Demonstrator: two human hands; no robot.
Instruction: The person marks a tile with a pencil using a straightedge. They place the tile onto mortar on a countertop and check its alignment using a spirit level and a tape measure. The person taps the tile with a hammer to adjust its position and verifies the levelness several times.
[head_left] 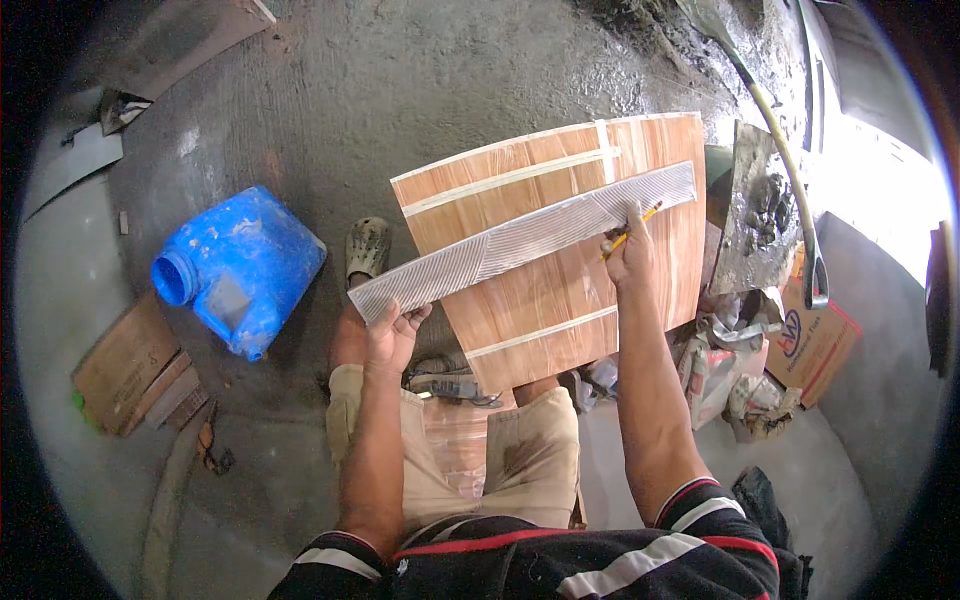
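Observation:
A long, narrow grey strip [530,236] with fine ridges on its upward face lies slantwise between my hands, its right end farther away. My left hand [391,338] pinches the strip's near left end, thumb on top. Toward the other end, my right hand [631,252] grips its lower edge and also keeps a yellow pencil [652,211] between the fingers. Beneath the strip is a wood-patterned panel [560,335] with pale bands across it. The strip covers part of the panel, and I cannot tell whether they touch.
To the left lies a blue plastic jug [262,270] with an open mouth, near flattened cardboard [128,362]. At right are a long-handled shovel [768,110], a mortar-smeared board [755,215], a cardboard box [815,340] and crumpled bags [728,365]. A power tool [450,387] sits by my legs.

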